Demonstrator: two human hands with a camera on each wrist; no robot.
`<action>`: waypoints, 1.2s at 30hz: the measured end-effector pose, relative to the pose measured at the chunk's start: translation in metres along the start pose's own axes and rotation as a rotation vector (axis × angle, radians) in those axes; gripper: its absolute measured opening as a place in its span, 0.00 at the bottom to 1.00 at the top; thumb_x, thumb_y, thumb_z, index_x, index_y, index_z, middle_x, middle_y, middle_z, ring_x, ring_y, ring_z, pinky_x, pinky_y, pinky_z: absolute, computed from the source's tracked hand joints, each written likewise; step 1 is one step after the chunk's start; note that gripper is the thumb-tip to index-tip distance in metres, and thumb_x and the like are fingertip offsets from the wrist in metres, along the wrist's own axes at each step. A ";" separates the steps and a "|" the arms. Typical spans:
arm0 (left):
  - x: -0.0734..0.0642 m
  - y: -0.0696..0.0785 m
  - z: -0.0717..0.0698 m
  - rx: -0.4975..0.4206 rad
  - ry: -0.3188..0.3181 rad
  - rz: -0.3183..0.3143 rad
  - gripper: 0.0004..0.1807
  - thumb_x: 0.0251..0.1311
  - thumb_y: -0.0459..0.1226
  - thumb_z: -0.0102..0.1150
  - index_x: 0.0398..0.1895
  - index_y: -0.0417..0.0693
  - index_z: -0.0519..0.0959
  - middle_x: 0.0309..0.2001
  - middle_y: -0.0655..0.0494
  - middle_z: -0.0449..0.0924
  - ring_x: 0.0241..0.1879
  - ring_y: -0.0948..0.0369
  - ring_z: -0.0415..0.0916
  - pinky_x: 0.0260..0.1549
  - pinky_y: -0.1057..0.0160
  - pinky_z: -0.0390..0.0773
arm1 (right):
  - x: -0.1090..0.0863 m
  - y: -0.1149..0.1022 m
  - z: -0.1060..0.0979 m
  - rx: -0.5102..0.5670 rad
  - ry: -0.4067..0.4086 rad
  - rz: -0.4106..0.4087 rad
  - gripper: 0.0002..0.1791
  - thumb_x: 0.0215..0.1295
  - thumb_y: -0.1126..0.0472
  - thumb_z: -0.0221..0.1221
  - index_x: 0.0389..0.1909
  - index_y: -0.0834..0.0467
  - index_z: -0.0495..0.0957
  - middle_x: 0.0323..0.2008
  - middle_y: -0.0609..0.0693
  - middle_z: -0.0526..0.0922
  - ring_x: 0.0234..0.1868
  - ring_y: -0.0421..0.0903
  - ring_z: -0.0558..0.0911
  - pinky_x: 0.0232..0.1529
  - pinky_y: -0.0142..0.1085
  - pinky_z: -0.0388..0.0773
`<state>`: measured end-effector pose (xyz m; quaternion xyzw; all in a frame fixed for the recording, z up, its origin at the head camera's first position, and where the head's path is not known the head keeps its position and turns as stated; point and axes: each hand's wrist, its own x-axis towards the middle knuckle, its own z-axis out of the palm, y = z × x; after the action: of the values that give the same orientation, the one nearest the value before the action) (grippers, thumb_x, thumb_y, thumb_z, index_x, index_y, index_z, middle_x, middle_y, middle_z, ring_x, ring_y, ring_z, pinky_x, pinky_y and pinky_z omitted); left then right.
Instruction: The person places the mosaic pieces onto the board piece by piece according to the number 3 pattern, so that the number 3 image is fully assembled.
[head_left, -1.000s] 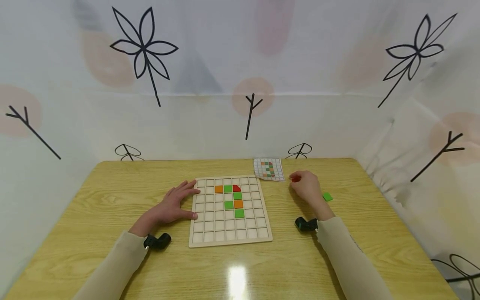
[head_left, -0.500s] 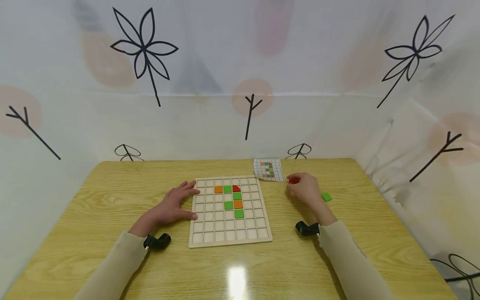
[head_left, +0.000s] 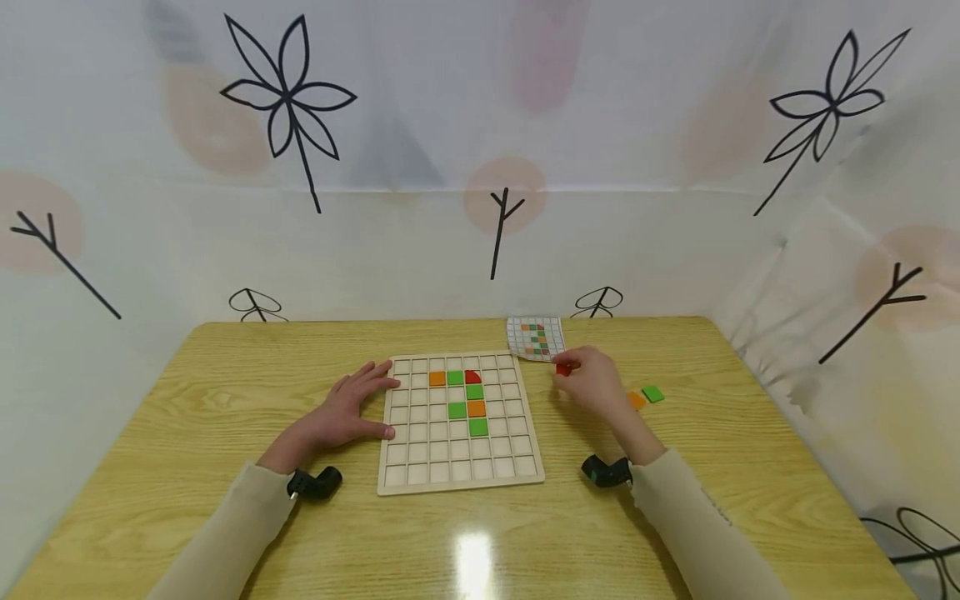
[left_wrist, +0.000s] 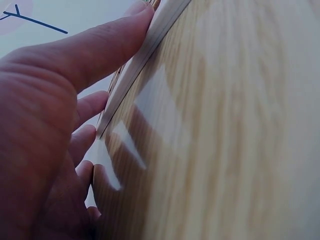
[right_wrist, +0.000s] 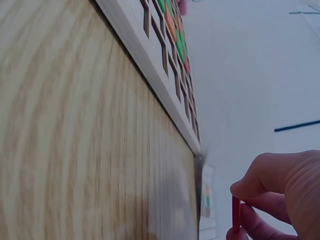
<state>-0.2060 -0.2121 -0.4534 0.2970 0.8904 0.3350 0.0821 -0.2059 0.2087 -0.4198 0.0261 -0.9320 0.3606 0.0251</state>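
Observation:
A pale wooden grid board [head_left: 420, 454] lies mid-table, with orange, green and red tiles set in some of its cells. My left hand [head_left: 343, 414] rests on the board's left edge, fingers spread and straight, thumb lower down the same edge. To the right of the board my right hand [head_left: 596, 385] pinches a red tile [head_left: 563, 369] between thumb and fingers. In the right wrist view that red tile [right_wrist: 236, 214] shows edge-on, held off the table. An orange tile [head_left: 637, 401] and a green tile [head_left: 653, 393] lie on the table beside the right hand.
Behind the board's right corner lies a paper card [head_left: 535, 339] printed with a coloured grid pattern. The wooden table [head_left: 300, 542] ends at the back against a white patterned cloth [head_left: 420, 250]. Dark wrist cameras sit on both wrists.
My right hand has moved left toward the board with the red tile, and the orange tile has come into view behind it. My left hand and the board have stayed put.

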 end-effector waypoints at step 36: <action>0.000 0.003 -0.001 -0.003 -0.006 0.000 0.42 0.55 0.53 0.71 0.71 0.49 0.68 0.79 0.48 0.47 0.77 0.44 0.35 0.69 0.35 0.34 | -0.029 -0.048 0.041 -0.090 -0.130 -0.232 0.10 0.54 0.68 0.68 0.40 0.60 0.87 0.35 0.47 0.78 0.36 0.45 0.73 0.37 0.37 0.73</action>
<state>-0.2051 -0.2109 -0.4511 0.2979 0.8897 0.3354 0.0852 -0.1746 0.1466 -0.4199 0.1559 -0.9376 0.3108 0.0072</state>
